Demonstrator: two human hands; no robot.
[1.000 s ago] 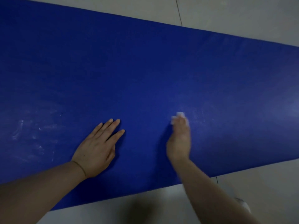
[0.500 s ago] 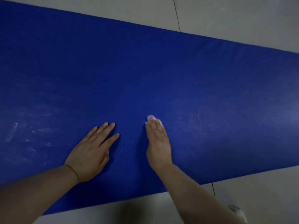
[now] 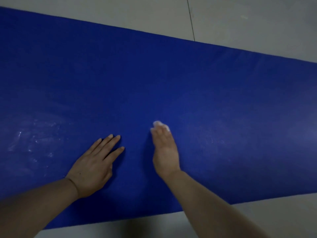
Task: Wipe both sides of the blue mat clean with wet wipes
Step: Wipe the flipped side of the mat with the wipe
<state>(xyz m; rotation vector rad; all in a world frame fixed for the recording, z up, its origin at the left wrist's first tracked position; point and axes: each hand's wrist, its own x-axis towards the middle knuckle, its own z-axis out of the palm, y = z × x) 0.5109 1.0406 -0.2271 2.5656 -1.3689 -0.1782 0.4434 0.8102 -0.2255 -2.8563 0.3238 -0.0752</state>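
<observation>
the blue mat [image 3: 171,83] lies flat on the pale tiled floor [image 3: 248,19], stretching slantwise across the view, both its ends cut off by the frame. near the mat's close edge, the right hand [image 3: 165,152] lies palm-down with straight fingers [image 3: 158,134] pressed together over a white wet wipe [image 3: 158,124], of which only a crumpled bit shows past the fingertips. just beside it, toward the mat's left end, the left hand [image 3: 93,166] rests flat, fingers a little spread, seemingly holding the mat steady. the step in hand looks like wiping the upper side. whitish smears [image 3: 32,141] show toward the mat's left end, so the next move likely calls for sweeping the wipe that way with even pressure, the bracing hand shifting clear. most of the wipe is hidden beneath the hand, so its size and how soiled it is cannot be told; the mat's underside is unseen, and a faint sheen at its right end is hard to read.
</observation>
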